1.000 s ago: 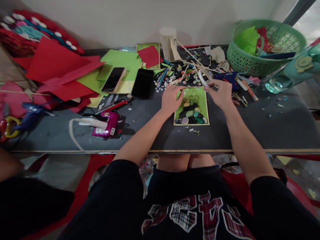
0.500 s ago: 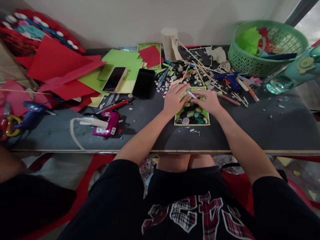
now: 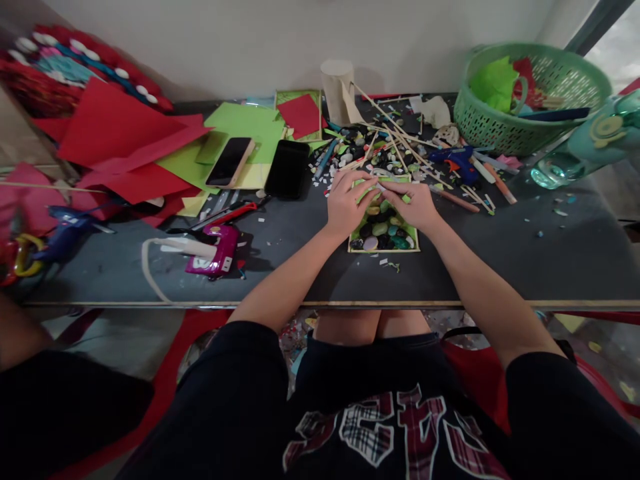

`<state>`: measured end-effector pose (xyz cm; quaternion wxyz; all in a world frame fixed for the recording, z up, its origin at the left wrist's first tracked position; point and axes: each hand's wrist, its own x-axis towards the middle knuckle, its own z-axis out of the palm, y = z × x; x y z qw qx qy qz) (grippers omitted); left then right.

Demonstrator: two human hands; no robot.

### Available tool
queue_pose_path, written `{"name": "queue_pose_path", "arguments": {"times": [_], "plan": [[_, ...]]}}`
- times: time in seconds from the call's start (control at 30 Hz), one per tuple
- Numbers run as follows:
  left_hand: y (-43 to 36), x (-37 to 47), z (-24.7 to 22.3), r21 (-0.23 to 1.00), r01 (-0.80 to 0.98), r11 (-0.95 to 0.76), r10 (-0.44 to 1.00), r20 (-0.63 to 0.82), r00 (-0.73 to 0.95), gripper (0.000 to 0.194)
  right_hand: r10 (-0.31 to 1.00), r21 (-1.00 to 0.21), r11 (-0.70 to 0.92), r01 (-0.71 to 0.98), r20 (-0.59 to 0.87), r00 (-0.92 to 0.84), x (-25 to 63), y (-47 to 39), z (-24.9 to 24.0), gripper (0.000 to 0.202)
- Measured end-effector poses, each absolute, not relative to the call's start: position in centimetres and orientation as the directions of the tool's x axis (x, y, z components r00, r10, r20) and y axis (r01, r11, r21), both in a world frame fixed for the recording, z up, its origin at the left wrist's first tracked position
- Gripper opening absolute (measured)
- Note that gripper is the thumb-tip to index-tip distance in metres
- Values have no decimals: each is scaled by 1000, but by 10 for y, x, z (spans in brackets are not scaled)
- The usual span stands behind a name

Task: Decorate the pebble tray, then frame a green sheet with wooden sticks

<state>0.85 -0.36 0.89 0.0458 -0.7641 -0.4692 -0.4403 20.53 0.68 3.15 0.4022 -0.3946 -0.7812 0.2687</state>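
Head view: L hand (image 3: 349,203) and R hand (image 3: 413,205) pinch together small white piece (image 3: 381,189), over green rectangular panel (image 3: 413,233) w/ smooth, roundish stones (image 3: 380,229), directly below them.

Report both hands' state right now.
Left hand: fingers curled beside a small white piece; whether it grips can't be told.
Right hand: closed, apparently pinching that piece.
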Motion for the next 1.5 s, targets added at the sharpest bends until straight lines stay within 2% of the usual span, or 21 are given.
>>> {"name": "queue_pose_path", "arguments": {"times": [0.3,0.5,0.67,0.83,1.03,1.13,1.27,1.5], "plan": [[-4,10,9,333,731,-596,671,707,224,39,803,-579,580,573,522,-286,207,9,31,29],[-7,11,13,339,759,-556,679,713,178,43,789,-538,570,621,568,-232,205,6,29,19],[-8,11,14,355,736,-577,704,673,227,39,777,-511,574,640,585,-231,199,4,27,14],[-9,13,11,274,728,-628,626,734,264,30,764,-495,593,635,594,-250,198,4,25,11],[-11,15,9,194,661,-725,517,788,335,17,785,-591,606,532,554,-278,196,-1,33,12],[-15,16,13,169,642,-747,493,790,365,11,814,-721,580,379,498,-299,194,-4,39,14],[-17,16,16,118,596,-794,444,783,436,11,874,-887,436,154,376,-307,194,-4,39,10],[-10,14,7,172,609,-775,481,784,392,14,902,-921,389,-4,382,-203,181,-6,38,12]]}}
